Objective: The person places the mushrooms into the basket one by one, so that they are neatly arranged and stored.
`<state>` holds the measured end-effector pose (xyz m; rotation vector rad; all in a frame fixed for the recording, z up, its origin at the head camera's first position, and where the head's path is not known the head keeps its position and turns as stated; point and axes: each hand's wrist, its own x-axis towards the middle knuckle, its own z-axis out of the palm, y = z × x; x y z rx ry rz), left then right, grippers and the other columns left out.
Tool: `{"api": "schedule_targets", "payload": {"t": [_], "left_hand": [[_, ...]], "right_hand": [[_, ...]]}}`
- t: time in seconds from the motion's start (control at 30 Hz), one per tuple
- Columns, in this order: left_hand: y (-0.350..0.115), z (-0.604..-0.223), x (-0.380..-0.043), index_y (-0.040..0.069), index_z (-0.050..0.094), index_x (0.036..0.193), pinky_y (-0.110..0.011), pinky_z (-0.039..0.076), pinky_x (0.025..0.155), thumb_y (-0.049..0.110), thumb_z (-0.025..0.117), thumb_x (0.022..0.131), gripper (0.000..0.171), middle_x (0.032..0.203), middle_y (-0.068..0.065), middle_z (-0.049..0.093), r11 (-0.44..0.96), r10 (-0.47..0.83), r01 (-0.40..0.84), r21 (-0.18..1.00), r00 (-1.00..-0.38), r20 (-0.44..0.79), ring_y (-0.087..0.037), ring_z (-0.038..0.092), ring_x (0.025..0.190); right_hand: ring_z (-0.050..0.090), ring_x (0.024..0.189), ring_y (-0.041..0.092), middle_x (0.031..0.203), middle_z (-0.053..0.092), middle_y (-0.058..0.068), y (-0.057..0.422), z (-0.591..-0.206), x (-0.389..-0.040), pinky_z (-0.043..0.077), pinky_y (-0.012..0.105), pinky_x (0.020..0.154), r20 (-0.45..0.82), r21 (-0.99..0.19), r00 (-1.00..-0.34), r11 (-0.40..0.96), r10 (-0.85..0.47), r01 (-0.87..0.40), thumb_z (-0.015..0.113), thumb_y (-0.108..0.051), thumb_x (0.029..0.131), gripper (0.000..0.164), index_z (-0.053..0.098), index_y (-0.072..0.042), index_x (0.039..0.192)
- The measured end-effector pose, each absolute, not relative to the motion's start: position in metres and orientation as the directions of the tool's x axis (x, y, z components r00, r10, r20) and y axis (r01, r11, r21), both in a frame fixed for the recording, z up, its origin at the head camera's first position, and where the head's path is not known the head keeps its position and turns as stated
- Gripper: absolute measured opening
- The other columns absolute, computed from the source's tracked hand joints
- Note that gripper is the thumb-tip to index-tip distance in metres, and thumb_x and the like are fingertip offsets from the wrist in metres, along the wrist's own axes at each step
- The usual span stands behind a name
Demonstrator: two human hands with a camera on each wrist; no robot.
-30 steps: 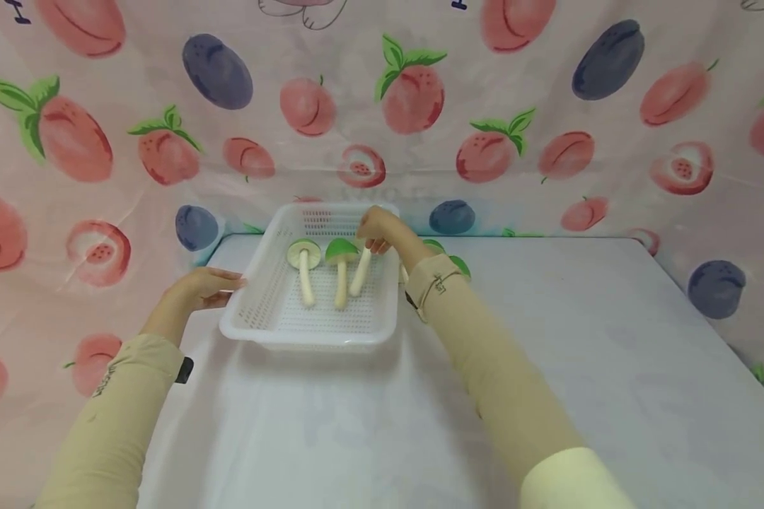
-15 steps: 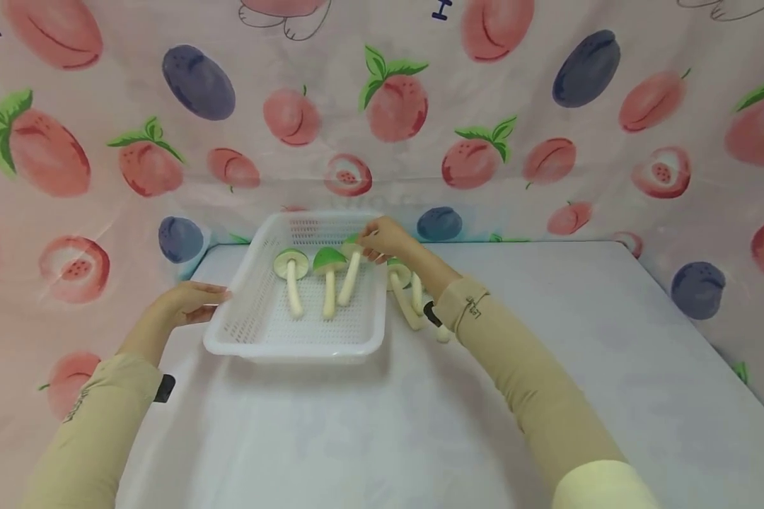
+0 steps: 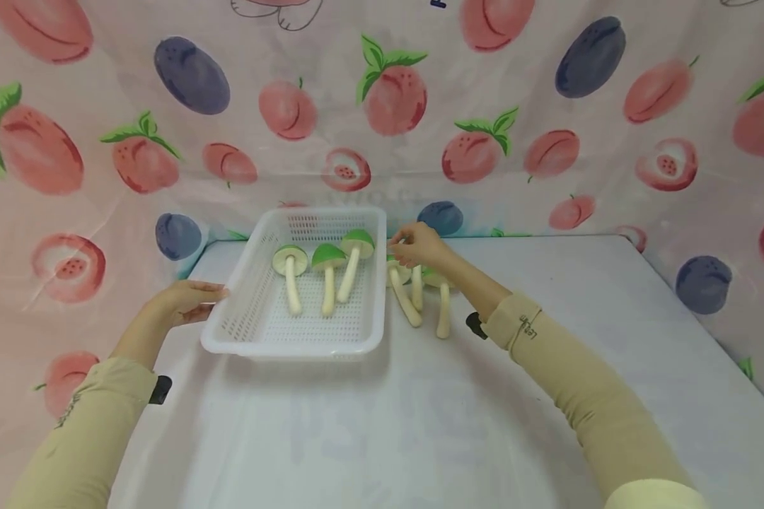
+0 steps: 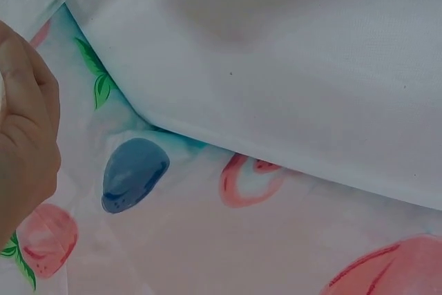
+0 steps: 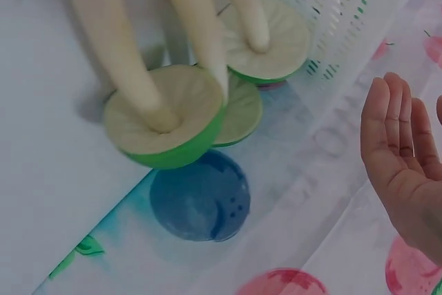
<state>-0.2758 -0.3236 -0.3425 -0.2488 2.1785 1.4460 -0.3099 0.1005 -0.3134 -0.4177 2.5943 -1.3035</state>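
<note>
In the head view, a white perforated plastic basket [image 3: 293, 349] stands toward the table's left back. Three toy mushrooms with green caps and pale stems lie inside, among them a middle mushroom [image 3: 328, 283] and a right mushroom [image 3: 350, 272]. My left hand [image 3: 181, 304] holds the basket's left rim, its fingers at the edge. My right hand [image 3: 423, 249] hovers just outside the right rim with nothing in it, over three more mushrooms [image 3: 443, 311] beside the basket. The right wrist view shows that hand [image 5: 407, 157] with its fingers extended, apart from the mushrooms [image 5: 166, 150].
The pale table [image 3: 547, 389] stretches to the right and toward the front. Fruit-printed cloth [image 3: 407, 162] hangs behind it and along the sides. The table's corner edge [image 4: 152, 126] shows in the left wrist view.
My right hand has let go of a mushroom inside the basket's right back and moved right, out over the mushrooms beside it. My left hand stays at the rim.
</note>
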Motion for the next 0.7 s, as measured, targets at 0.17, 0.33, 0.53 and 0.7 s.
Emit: {"api": "schedule_targets", "payload": {"t": [0.17,0.33,0.53,0.7], "left_hand": [[-0.314,-0.336,-0.271,-0.006,0.043,0.133,-0.018,0.053,0.069,0.026,0.064,0.090,0.057,0.075,0.014,0.059,0.471,0.076,-0.410,0.781,-0.863,-0.499,-0.001,0.059,0.072],[-0.305,-0.331,-0.270,-0.008,0.035,0.138,-0.016,0.052,0.069,0.024,0.056,0.095,0.058,0.075,0.015,0.057,0.503,0.055,-0.409,0.761,-0.864,-0.501,-0.001,0.058,0.071],[-0.308,-0.330,-0.264,-0.009,0.030,0.141,-0.015,0.052,0.069,0.024,0.057,0.094,0.063,0.074,0.016,0.057,0.507,0.052,-0.419,0.754,-0.858,-0.512,0.001,0.058,0.071],[-0.309,-0.333,-0.267,-0.007,0.038,0.136,-0.016,0.053,0.069,0.024,0.059,0.093,0.057,0.074,0.015,0.058,0.492,0.055,-0.424,0.760,-0.857,-0.513,0.000,0.058,0.071]], "right_hand": [[0.066,0.083,0.027,0.093,0.066,0.020,0.126,-0.320,-0.300,0.056,0.037,0.076,-0.069,-0.787,-0.941,0.598,-0.330,-0.152,0.055,-0.017,0.094,0.029,0.059,0.005,0.112],[0.062,0.077,0.025,0.095,0.063,0.023,0.158,-0.330,-0.289,0.053,0.028,0.067,-0.116,-0.778,-0.950,0.621,-0.291,-0.095,0.053,-0.014,0.095,0.027,0.057,0.007,0.112],[0.061,0.069,0.015,0.096,0.063,0.025,0.177,-0.343,-0.282,0.055,0.027,0.066,-0.147,-0.768,-0.957,0.639,-0.250,-0.049,0.053,-0.014,0.095,0.026,0.058,0.007,0.110],[0.064,0.071,0.020,0.094,0.064,0.024,0.188,-0.356,-0.279,0.056,0.027,0.065,-0.178,-0.751,-0.961,0.660,-0.212,-0.007,0.053,-0.012,0.093,0.027,0.058,0.008,0.111]]}}
